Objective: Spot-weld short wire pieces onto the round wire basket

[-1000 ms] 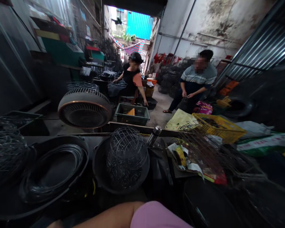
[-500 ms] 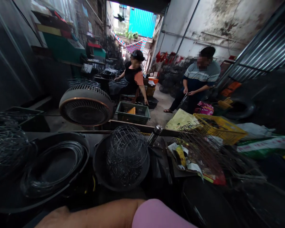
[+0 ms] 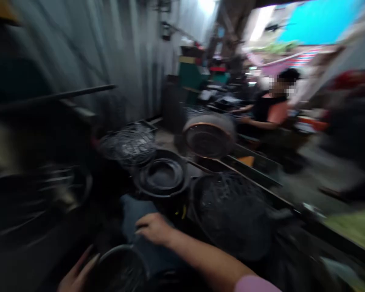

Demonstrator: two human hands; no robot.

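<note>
1. The right hand (image 3: 153,228) lies knuckles up, fingers loosely curled, on a dark blue-grey cloth (image 3: 134,211); it pinches nothing I can see.
2. The left hand (image 3: 76,272) sits at the bottom edge, fingers stretched out along the rim of a round dark bowl (image 3: 120,267). The palm is cut off, so I cannot tell whether it grips the rim or only touches it.
3. What the bowl holds is lost in blur; thin wires may lie inside.
4. Just beyond the right hand stands a black basin (image 3: 162,176) with black rings stacked in it.
5. To the right of that hand a larger black tub (image 3: 234,211) holds a heap of dark wire mesh.
6. Farther off, past the basin, a wire basket (image 3: 128,144) rests upside down.
7. Behind the tub a round fan (image 3: 209,136) tilts face-up.
8. A seated person (image 3: 269,109) works well away on the right.
9. Everything left of the hands is smeared and dark; shapes there cannot be made out.
</note>
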